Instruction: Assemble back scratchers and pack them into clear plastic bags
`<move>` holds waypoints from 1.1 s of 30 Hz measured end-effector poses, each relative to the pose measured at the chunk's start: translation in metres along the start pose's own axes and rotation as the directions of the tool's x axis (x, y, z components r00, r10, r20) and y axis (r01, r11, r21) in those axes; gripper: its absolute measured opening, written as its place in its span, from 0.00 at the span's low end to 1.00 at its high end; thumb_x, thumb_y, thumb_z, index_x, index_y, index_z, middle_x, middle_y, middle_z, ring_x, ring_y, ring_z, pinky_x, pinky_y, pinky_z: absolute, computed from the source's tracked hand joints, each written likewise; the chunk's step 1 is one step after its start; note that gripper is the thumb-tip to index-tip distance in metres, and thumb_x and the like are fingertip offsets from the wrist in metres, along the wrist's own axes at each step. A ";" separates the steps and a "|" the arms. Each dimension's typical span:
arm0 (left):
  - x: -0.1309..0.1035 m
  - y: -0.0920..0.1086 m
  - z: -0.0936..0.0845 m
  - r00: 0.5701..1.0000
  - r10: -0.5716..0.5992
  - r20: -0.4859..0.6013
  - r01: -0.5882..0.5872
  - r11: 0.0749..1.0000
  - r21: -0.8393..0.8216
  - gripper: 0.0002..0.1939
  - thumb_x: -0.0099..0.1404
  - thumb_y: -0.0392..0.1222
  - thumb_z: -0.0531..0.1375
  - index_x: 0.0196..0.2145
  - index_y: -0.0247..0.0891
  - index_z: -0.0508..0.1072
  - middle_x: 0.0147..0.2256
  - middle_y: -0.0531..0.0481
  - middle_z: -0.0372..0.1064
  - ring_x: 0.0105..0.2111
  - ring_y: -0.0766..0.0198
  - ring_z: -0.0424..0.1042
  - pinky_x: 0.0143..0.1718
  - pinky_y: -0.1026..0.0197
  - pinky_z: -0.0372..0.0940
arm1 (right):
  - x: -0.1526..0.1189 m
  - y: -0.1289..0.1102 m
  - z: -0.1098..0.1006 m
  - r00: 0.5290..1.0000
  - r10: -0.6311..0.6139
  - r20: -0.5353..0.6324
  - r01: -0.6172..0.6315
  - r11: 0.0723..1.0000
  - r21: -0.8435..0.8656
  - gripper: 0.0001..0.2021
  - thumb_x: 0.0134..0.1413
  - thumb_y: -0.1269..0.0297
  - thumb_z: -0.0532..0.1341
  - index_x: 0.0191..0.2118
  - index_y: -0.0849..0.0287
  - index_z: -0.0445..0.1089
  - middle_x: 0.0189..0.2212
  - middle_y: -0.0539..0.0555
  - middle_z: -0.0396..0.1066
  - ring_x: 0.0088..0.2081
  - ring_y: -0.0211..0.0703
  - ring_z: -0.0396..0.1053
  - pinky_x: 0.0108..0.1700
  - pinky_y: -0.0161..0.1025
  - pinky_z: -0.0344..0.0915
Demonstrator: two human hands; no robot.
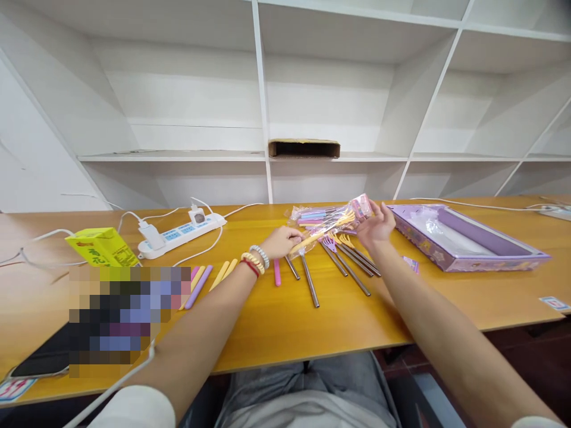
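A yellow back scratcher (312, 240) in a clear plastic bag with a pink card end is held slantwise above the table. My left hand (282, 242), wearing bead bracelets, pinches its lower handle end. At the upper end, my right hand (376, 224) has its curled fingers against the pink end of the bag; its grip is partly hidden. Beneath lie several loose metal rods with purple claw heads (330, 244) and yellow claw heads (346, 240). One metal rod (311, 282) points toward me, and a pink handle (277, 272) lies beside my left hand. More bagged pieces (312, 214) lie behind.
An open purple box (450, 264) with plastic inside stands at right. On the left are a white power strip (182, 235), a yellow carton (104, 246), a dark phone (44, 353), and purple (198, 286) and yellow handles (219, 274). White shelves (330, 95) rise behind, holding a cardboard box (304, 148).
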State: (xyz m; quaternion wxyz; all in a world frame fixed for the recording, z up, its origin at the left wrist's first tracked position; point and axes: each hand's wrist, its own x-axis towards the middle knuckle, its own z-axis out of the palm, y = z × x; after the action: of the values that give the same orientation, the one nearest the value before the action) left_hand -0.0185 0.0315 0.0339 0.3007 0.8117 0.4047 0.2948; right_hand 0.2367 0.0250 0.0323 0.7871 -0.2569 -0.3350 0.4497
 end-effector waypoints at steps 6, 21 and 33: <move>0.066 -0.006 -0.005 0.997 -0.065 0.046 0.051 0.967 0.250 0.11 0.55 0.36 0.53 0.22 0.36 0.74 0.22 0.52 0.67 0.25 0.64 0.63 0.30 0.63 0.58 | 0.046 -0.015 -0.026 0.999 0.043 0.028 -0.026 0.891 -0.453 0.18 0.26 0.64 0.71 0.28 0.62 0.68 0.23 0.50 0.68 0.21 0.35 0.64 0.19 0.34 0.64; 0.185 -0.045 0.021 0.984 -0.174 -0.046 0.176 0.874 0.452 0.06 0.51 0.34 0.59 0.27 0.39 0.75 0.32 0.46 0.74 0.40 0.54 0.70 0.47 0.53 0.57 | 0.101 0.018 -0.072 0.993 -0.104 -0.055 -0.020 0.306 -0.952 0.26 0.34 0.65 0.66 0.45 0.59 0.63 0.22 0.49 0.66 0.23 0.43 0.67 0.28 0.44 0.67; 0.169 -0.065 0.050 0.971 0.004 -0.239 0.141 0.798 0.586 0.14 0.64 0.42 0.53 0.45 0.34 0.67 0.42 0.36 0.68 0.46 0.50 0.67 0.48 0.50 0.57 | 0.072 0.025 -0.069 0.798 -0.178 0.575 0.491 -0.359 -0.793 0.07 0.49 0.67 0.56 0.34 0.59 0.70 0.36 0.60 0.65 0.41 0.52 0.62 0.45 0.47 0.61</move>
State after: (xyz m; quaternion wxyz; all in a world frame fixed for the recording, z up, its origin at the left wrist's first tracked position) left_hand 0.0708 0.1917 -0.0064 -0.0091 0.8104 0.5381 0.2316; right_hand 0.3025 0.0925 -0.0086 0.3422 -0.6005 -0.6893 -0.2172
